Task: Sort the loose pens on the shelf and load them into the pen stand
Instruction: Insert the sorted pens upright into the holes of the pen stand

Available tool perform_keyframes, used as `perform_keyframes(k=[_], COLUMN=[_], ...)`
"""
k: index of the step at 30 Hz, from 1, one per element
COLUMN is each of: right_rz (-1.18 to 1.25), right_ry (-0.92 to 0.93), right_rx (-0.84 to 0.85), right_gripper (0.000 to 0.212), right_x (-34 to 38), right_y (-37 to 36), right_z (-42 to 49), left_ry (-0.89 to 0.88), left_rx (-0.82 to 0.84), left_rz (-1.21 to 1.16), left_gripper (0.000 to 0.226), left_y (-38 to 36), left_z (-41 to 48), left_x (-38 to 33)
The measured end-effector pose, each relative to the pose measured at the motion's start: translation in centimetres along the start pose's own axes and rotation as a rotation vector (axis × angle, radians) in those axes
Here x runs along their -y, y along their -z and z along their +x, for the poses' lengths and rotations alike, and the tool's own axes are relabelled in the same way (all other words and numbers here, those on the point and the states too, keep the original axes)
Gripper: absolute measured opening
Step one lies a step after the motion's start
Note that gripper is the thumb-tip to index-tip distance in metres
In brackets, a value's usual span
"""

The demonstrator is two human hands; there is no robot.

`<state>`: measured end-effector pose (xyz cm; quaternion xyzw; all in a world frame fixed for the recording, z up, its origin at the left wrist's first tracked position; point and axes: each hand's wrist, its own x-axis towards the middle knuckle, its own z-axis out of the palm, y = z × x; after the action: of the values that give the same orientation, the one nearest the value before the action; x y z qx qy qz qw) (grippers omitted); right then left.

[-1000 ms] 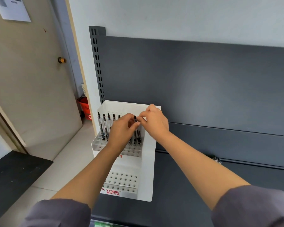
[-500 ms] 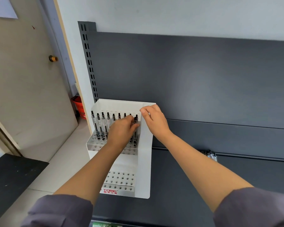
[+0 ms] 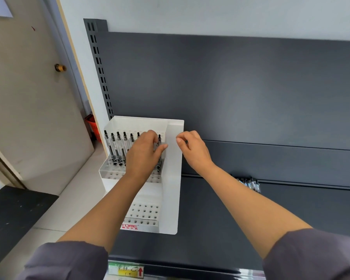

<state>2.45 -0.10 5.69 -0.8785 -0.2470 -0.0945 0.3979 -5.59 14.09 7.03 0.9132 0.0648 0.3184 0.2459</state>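
Left grip (image 3: 143, 152) pinches a pen (image 3: 159, 137) in the pen stand (image 3: 172, 178); right grip (image 3: 192, 150) loosely curled, empty.

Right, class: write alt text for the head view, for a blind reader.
A left hand holds a pen in the back row of a white stand, among upright pens. The right hand hovers empty alongside; loose pens lie on the shelf.
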Motion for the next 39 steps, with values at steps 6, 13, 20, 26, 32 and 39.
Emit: perform_keyframes(k=[6,13,20,26,32,39], right_rz=[-0.102,-0.155,-0.2,-0.207,-0.288,-0.502], right_ry=[0.012,-0.082,-0.246,-0.306,-0.345,-0.314], right_rx=[0.022,0.058,0.234,0.359,0.446,0.513], right_gripper=[0.021,0.021,0.02,0.019,0.019,0.034], right_x=[-4.5,-13.1,-20.5,-23.5,-24.8,-25.5], right_y=[4.1,11.7,14.9,14.1,11.7,8.1], right_z=[-2.1,-5.5,-8.2,-7.8,-5.8,-4.9], left_ry=[-0.152,-0.13,-0.064,0.042,0.173,0.319], left_rx=[-0.004,0.135,0.412,0.593,0.77,0.85], left_rz=[0.056,-0.01,0.053,0.094,0.118,0.058], left_gripper=[0.017,0.013,0.012,0.011,0.014,0.039], left_y=[-2.2,-9.4,-16.4,-20.3,-24.1,-27.9], left_z=[-0.9,-3.2,-6.0,-6.0,-4.5,-3.3], left_x=[-5.0,-12.8,-15.9,-15.0,-12.7,-11.4])
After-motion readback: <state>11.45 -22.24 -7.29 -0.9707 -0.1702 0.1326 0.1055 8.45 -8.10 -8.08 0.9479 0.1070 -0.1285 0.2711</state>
